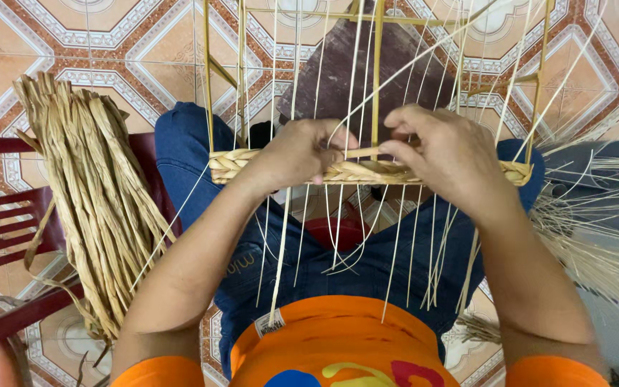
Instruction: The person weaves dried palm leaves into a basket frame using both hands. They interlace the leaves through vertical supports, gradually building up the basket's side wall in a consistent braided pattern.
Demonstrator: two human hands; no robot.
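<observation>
Both hands were up at the basket frame, right over the lap. The left hand was curled down on the woven band, a plaited row of pale straw running across the frame between the yellow uprights; its grip was narrow, fingers folded over the band's top edge and pressing it. The right hand sat just beside it, thumb and forefinger pinched shut on a flat straw strand that lay across the middle upright, just above the band. The two hands were nearly touching, with that central upright between them.

The woven band sat on the person's knees, held level, with thin pale stakes hanging loose below it over the blue jeans and more of them rising above, fanning out past the frame. An orange shirt filled the bottom of the view.

Off to the person's left, a thick bundle of twisted straw rope lay draped across a dark red chair. To the right, a spray of loose fine straw spread over the patterned tiled floor. A dark board lay on the floor behind the frame.
</observation>
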